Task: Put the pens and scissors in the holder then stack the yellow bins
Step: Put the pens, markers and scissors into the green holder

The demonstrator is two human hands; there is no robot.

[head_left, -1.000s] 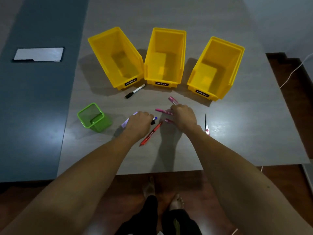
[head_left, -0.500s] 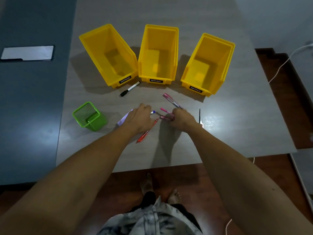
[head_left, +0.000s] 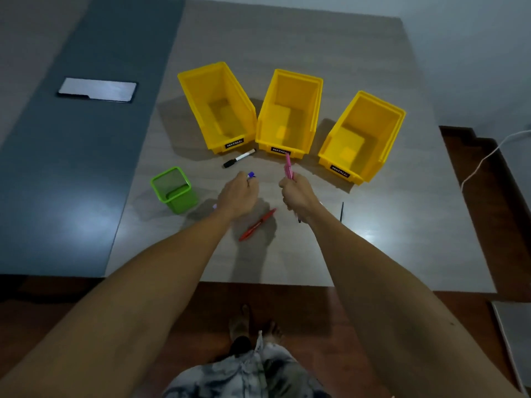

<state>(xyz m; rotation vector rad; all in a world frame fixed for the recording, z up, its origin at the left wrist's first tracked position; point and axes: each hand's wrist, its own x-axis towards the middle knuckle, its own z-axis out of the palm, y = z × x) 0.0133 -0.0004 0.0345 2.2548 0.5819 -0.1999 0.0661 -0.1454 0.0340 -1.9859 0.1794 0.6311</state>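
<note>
Hands were both closed: our left hand (head_left: 238, 193) gripped a purple pen (head_left: 251, 174), our right hand (head_left: 297, 193) pink pens (head_left: 288, 168). Green holder (head_left: 172, 188) stood near the table's (head_left: 402, 225) left edge. Red pen (head_left: 257, 224) and scissors (head_left: 342, 211) lay on open tabletop before three yellow bins (head_left: 288, 110).

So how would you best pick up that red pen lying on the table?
Pinch the red pen at mid-barrel, coming straight down from above. It lies flat and diagonal on the table, clear of both hands, so fingers should close across its narrow width.
</note>
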